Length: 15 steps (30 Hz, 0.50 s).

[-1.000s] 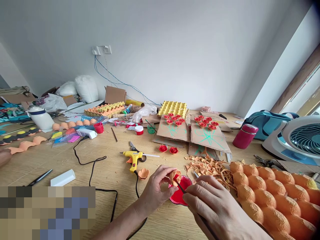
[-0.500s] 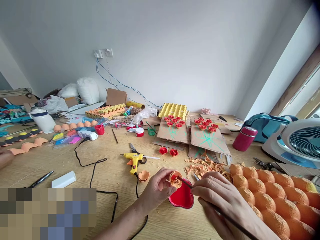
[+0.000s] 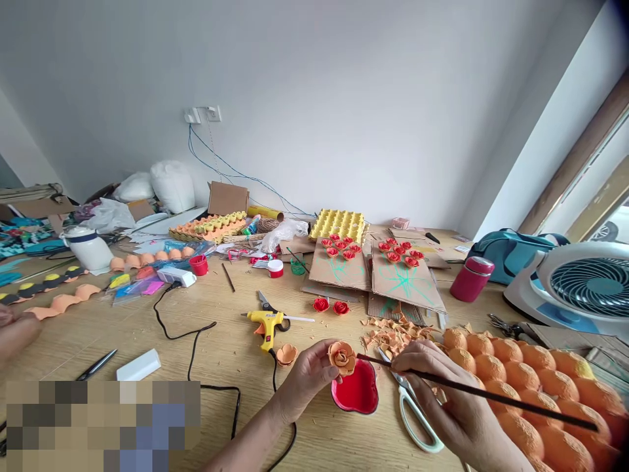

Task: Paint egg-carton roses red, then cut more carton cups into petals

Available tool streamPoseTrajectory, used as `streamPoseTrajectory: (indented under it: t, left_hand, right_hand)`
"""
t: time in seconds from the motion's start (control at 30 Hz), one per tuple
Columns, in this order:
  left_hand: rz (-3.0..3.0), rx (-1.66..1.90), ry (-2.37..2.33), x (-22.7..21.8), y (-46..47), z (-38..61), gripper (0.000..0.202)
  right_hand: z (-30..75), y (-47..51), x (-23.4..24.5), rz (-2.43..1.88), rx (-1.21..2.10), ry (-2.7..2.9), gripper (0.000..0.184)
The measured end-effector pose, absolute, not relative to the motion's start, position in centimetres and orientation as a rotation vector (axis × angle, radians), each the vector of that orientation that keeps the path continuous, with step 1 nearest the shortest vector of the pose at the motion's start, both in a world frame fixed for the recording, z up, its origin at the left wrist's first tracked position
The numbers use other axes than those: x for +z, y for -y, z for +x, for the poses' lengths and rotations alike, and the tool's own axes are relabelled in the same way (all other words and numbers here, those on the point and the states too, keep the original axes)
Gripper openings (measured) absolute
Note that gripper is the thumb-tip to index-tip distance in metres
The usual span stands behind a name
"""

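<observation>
My left hand (image 3: 307,377) pinches an orange paper rose (image 3: 342,356) and holds it just above a red cup of paint (image 3: 355,391). My right hand (image 3: 442,400) grips a long dark paintbrush (image 3: 481,392); its tip points left at the rose, a short gap away. White-handled scissors (image 3: 415,410) lie on the table under my right hand. A second unpainted orange rose (image 3: 286,354) rests left of my left hand, beside the yellow glue gun (image 3: 265,322).
An orange egg tray (image 3: 540,380) fills the near right. Orange scraps (image 3: 393,331), two red roses (image 3: 330,305) and cardboard sheets with red roses (image 3: 373,269) lie beyond. A fan (image 3: 580,288), red bottle (image 3: 469,278) and black cable (image 3: 196,341) are nearby. Another person's hand (image 3: 14,324) shows far left.
The brush tip has lifted out of the rose and drawn back to the right, now held level. My left hand turned the rose to face up. The scissors have come into view.
</observation>
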State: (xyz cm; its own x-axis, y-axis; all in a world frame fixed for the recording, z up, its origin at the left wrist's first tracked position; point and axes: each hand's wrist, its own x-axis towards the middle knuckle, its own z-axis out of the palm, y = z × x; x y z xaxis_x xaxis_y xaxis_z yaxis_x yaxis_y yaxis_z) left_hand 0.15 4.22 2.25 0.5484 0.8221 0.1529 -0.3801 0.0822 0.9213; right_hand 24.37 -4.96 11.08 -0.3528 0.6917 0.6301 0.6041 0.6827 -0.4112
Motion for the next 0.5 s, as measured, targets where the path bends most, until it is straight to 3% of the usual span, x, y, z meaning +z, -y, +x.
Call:
streamPoseTrajectory:
  t: [0.13, 0.5]
  left_hand:
    - [1.168, 1.023, -0.545, 1.9, -4.7, -0.2, 0.053]
    - [1.232, 1.195, -0.738, 0.8, -4.8, -0.8, 0.048]
  right_hand:
    - [24.8, 5.6, 9.2, -1.119, 0.153, 1.918, 0.013]
    - [22.8, 4.3, 5.5, -1.255, 0.101, 2.089, 0.014]
